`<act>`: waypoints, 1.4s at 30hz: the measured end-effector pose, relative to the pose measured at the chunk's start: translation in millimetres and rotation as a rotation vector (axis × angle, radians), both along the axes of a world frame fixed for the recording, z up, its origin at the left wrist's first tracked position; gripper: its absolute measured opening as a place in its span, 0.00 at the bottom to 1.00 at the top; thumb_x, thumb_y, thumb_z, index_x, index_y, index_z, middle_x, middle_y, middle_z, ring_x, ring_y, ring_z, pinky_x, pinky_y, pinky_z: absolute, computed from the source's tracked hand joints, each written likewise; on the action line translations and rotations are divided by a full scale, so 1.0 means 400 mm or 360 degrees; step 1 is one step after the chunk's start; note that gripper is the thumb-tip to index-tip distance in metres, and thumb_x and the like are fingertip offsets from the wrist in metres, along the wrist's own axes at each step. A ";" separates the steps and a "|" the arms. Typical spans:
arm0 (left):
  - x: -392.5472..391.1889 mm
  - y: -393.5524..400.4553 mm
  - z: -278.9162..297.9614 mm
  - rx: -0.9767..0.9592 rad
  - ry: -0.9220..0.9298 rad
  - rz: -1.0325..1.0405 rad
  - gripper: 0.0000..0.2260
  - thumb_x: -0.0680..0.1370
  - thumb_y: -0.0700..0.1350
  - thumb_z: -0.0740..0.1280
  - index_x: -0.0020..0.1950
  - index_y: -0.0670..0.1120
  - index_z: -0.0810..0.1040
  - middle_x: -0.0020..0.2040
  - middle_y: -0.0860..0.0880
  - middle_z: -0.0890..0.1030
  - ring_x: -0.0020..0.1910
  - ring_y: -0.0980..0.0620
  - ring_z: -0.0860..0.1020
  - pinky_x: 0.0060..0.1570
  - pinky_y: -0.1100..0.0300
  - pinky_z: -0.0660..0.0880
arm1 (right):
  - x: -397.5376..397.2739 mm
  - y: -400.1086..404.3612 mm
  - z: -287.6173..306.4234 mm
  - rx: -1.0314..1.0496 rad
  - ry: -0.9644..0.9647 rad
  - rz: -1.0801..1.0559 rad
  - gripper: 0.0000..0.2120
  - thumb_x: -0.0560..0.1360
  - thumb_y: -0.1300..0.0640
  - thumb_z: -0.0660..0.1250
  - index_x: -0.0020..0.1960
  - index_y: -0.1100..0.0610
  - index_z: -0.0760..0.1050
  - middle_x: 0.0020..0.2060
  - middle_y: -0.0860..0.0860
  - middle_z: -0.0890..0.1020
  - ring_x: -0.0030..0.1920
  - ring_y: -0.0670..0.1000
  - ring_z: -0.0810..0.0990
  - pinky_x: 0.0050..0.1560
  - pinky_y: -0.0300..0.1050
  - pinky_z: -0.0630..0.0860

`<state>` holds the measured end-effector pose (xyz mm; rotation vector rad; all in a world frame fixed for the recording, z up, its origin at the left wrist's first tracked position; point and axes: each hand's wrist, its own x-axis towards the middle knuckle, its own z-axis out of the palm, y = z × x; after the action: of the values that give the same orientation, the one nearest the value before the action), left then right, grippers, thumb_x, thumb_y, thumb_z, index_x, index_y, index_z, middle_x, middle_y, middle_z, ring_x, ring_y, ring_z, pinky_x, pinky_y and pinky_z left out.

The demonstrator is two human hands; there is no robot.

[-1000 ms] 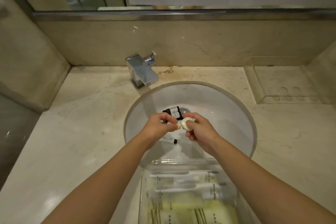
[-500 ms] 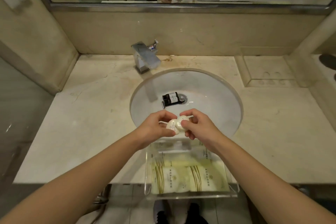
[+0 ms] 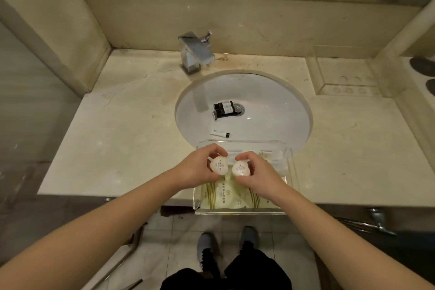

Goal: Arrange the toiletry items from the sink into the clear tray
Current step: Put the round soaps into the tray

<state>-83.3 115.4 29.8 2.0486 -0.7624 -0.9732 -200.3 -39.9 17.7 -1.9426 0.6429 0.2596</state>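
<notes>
A: Two round soaps, one per hand. Left hand [image 3: 200, 167] pinched the left soap [image 3: 219, 166] w/ thumb and fingers round its rim; right hand [image 3: 256, 172] did the same w/ the right soap [image 3: 241, 168]. Both were held just above the tray [image 3: 288, 169], side by side, nearly touching.

B: And the tray?

A: It sat at the front edge of the bench [image 3: 117, 139], near end poking out over the floor, far end lapping the sink [image 3: 282, 106] rim. Flat packets [image 3: 226, 198] already lay in it.

B: How would those soaps handle?

A: My guess: light, stiff little pucks in glossy wrap, so prob. a bit slick. An edge pinch across the disc looked right; no need to squeeze hard. A drop wouldn't hurt them much, I'd say.

B: What was left in the sink?

A: Dark bottles [image 3: 224, 108], lying together by the drain, two as far as I could tell, and a small white tube [image 3: 219, 134] nearer the front. Bottles looked rigid and round, likely to roll, so I'd grip across the body, not the cap. Tube seemed soft and v. light; take it mid-body w/ fingertips. Basin wall is curved and smooth, so things could slide back down if nudged.

B: Wet?

A: Couldn't tell.
</notes>
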 end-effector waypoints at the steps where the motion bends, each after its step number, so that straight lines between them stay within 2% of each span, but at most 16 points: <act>1: -0.006 0.003 -0.008 0.0024 -0.0118 -0.0039 0.21 0.69 0.37 0.74 0.59 0.50 0.74 0.55 0.50 0.76 0.40 0.55 0.78 0.46 0.60 0.79 | -0.005 0.004 -0.009 -0.0057 0.0007 0.0027 0.21 0.70 0.58 0.73 0.59 0.48 0.70 0.49 0.49 0.80 0.48 0.49 0.80 0.49 0.45 0.79; 3: -0.017 0.010 -0.018 0.0054 -0.0320 -0.0116 0.21 0.70 0.39 0.73 0.61 0.49 0.74 0.56 0.52 0.77 0.42 0.56 0.77 0.45 0.64 0.75 | -0.013 0.012 -0.023 -0.0148 0.0003 0.0076 0.19 0.69 0.56 0.73 0.56 0.48 0.69 0.47 0.48 0.80 0.45 0.47 0.80 0.47 0.44 0.79; 5: -0.026 0.017 -0.025 0.0091 -0.0469 -0.0192 0.20 0.70 0.42 0.73 0.61 0.49 0.74 0.56 0.52 0.79 0.46 0.54 0.78 0.48 0.60 0.76 | -0.019 0.021 -0.030 -0.0274 -0.0004 0.0133 0.18 0.69 0.55 0.73 0.55 0.48 0.69 0.46 0.46 0.80 0.44 0.47 0.80 0.46 0.45 0.79; 9: -0.026 0.039 -0.034 0.0185 -0.0720 -0.0333 0.21 0.71 0.49 0.72 0.62 0.51 0.74 0.57 0.53 0.79 0.54 0.52 0.77 0.53 0.56 0.74 | -0.028 0.037 -0.040 -0.0672 -0.0040 0.0297 0.22 0.69 0.48 0.73 0.60 0.47 0.70 0.52 0.44 0.72 0.49 0.47 0.76 0.48 0.46 0.76; 11: -0.021 0.052 -0.043 0.0200 -0.0785 -0.0378 0.22 0.71 0.50 0.72 0.64 0.51 0.74 0.59 0.53 0.76 0.57 0.53 0.73 0.55 0.56 0.73 | -0.029 0.045 -0.040 -0.0805 -0.0033 0.0373 0.23 0.71 0.45 0.71 0.63 0.47 0.69 0.54 0.45 0.72 0.50 0.48 0.75 0.48 0.45 0.75; 14: -0.016 0.064 -0.051 0.0218 -0.0753 -0.0380 0.23 0.71 0.50 0.73 0.64 0.52 0.75 0.54 0.53 0.70 0.56 0.53 0.71 0.54 0.55 0.74 | -0.024 0.054 -0.040 -0.0830 -0.0014 0.0405 0.23 0.73 0.45 0.69 0.64 0.48 0.67 0.55 0.46 0.76 0.50 0.49 0.77 0.48 0.46 0.75; 20: -0.015 0.052 -0.057 0.0294 -0.0731 -0.0420 0.22 0.71 0.49 0.72 0.65 0.50 0.75 0.55 0.49 0.73 0.56 0.50 0.73 0.55 0.52 0.74 | -0.019 0.061 -0.050 -0.0891 0.0030 0.0450 0.21 0.73 0.44 0.68 0.61 0.50 0.68 0.52 0.47 0.78 0.49 0.51 0.78 0.45 0.48 0.76; 27: 0.001 0.037 -0.052 0.0368 -0.0608 -0.0465 0.26 0.68 0.51 0.76 0.64 0.51 0.76 0.52 0.51 0.72 0.50 0.51 0.74 0.54 0.52 0.74 | -0.016 0.058 -0.049 -0.0994 0.0041 0.0550 0.16 0.73 0.43 0.66 0.54 0.50 0.66 0.44 0.47 0.76 0.42 0.52 0.76 0.41 0.49 0.75; 33: -0.006 0.028 -0.051 0.0444 -0.0729 -0.0456 0.22 0.68 0.54 0.74 0.59 0.51 0.76 0.50 0.54 0.68 0.47 0.53 0.72 0.46 0.55 0.74 | -0.003 0.060 -0.043 -0.1053 0.0021 0.0616 0.16 0.74 0.43 0.65 0.54 0.51 0.67 0.40 0.45 0.73 0.41 0.51 0.74 0.40 0.49 0.73; 38: -0.015 0.016 -0.044 0.0562 -0.0803 -0.0464 0.21 0.68 0.54 0.73 0.59 0.50 0.75 0.53 0.51 0.71 0.48 0.52 0.71 0.43 0.55 0.73 | -0.003 0.057 -0.049 -0.0974 0.0032 0.0601 0.16 0.73 0.43 0.67 0.52 0.51 0.66 0.40 0.45 0.73 0.39 0.50 0.73 0.39 0.48 0.72; 42: -0.019 0.004 -0.040 0.0617 -0.0823 -0.0470 0.20 0.68 0.54 0.73 0.56 0.50 0.75 0.53 0.51 0.71 0.46 0.51 0.70 0.39 0.56 0.70 | -0.002 0.059 -0.046 -0.0984 0.0063 0.0617 0.17 0.73 0.43 0.67 0.48 0.49 0.61 0.39 0.45 0.72 0.39 0.50 0.72 0.38 0.48 0.72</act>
<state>-91.0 116.9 13.9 2.6290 -1.2513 -0.7936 -201.0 -16.3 -0.9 -2.6657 0.3875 0.3699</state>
